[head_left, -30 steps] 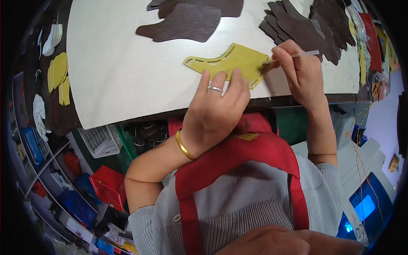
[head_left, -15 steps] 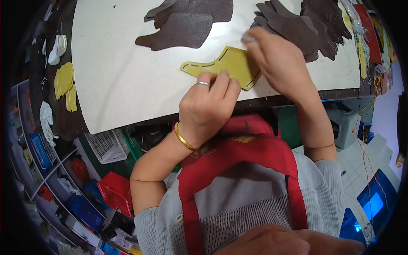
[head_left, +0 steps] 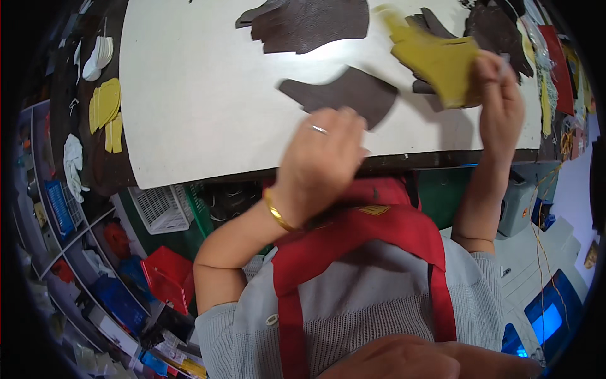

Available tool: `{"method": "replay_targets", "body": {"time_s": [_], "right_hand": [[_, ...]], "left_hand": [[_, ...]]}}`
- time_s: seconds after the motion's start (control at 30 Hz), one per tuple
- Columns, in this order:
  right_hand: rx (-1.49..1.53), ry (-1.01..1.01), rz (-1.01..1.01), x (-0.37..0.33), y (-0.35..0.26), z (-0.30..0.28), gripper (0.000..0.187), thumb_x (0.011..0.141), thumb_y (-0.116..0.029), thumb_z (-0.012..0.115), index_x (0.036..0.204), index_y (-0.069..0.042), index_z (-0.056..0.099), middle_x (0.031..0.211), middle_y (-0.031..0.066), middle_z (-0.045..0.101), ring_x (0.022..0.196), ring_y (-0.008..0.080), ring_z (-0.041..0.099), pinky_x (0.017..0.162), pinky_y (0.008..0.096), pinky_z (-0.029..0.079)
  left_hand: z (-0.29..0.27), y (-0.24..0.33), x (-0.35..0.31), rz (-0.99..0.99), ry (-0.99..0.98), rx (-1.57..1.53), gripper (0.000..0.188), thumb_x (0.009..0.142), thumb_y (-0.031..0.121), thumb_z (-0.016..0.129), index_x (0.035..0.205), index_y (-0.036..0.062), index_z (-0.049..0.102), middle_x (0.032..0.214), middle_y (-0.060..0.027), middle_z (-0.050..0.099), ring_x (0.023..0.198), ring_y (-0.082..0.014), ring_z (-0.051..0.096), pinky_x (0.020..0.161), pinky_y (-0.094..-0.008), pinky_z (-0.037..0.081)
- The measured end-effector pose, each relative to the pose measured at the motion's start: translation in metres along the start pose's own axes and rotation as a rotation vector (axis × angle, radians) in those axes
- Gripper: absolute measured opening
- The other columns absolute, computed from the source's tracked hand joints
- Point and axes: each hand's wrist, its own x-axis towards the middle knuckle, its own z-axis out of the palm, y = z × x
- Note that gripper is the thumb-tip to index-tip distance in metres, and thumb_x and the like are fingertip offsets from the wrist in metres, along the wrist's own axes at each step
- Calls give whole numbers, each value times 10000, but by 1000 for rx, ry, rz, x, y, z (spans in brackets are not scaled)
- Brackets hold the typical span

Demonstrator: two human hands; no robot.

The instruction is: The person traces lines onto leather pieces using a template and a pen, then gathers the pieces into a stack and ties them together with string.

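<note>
A dark brown leather piece [head_left: 347, 91], curved and pointed at its left end, lies flat near the table's front edge. My left hand [head_left: 325, 155], with a ring and a gold bangle, is at its lower edge, slightly blurred. Its fingers are curled together and their tips are hidden, so I cannot tell what they grip. Off to the right, my right hand [head_left: 503, 104] pinches a yellow template [head_left: 445, 66] by its right end. The template is tilted above the table and smeared by motion. A small pale glint at the right fingertips is too small to name.
Further dark brown leather pieces [head_left: 309, 25] lie at the back, with more [head_left: 499, 31] at the back right. Yellow pieces [head_left: 104, 104] and a white glove [head_left: 72, 167] lie at the left edge. Below the table stand a white basket [head_left: 161, 211] and a red bin [head_left: 167, 278].
The yellow template has left the spot under my left hand and is now up at the right in my right hand. The brown leather piece lies uncovered where it was.
</note>
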Motion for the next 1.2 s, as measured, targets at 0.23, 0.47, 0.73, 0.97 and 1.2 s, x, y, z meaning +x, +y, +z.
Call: {"method": "replay_targets", "body": {"time_s": [0.23,0.47,0.73,0.97,1.2], "right_hand": [[72,-422,128,-23,-19,60,222,983,-201,670,1086,-8,706,830,67,714,768,89,632,715,273,521],[-171,-420,12,-30,-20,69,202,974,-214,671,1071,-41,706,839,145,718,737,261,715,687,331,544],[-148,-462,64,-17,-17,57,255,915,-223,738,1087,-38,708,827,156,724,750,237,736,684,341,554],[-310,-389,-71,-26,-10,49,236,876,-240,775,1030,-73,713,844,106,738,724,263,731,665,350,560],[-422,-292,-306,-19,-12,47,122,908,-188,726,970,-86,703,898,81,720,813,279,702,702,365,549]], "left_hand": [[-7,2,-16,6,67,-18,567,727,184,822,1213,-51,648,1185,-183,635,1163,-360,597,1024,-429,505],[3,-4,-22,-47,5,-23,610,724,194,830,1213,-110,632,1247,-235,618,1242,-408,558,1066,-452,481],[-1,-18,-6,44,96,109,325,765,40,727,1078,-44,702,1055,-136,690,1003,-312,656,859,-388,566],[-15,-24,13,116,-80,180,298,762,79,685,1056,71,729,983,-51,685,896,-219,655,722,-310,572],[-7,-19,7,125,-8,183,327,752,108,689,1075,67,726,1042,-67,691,882,-213,652,724,-306,574]]}}
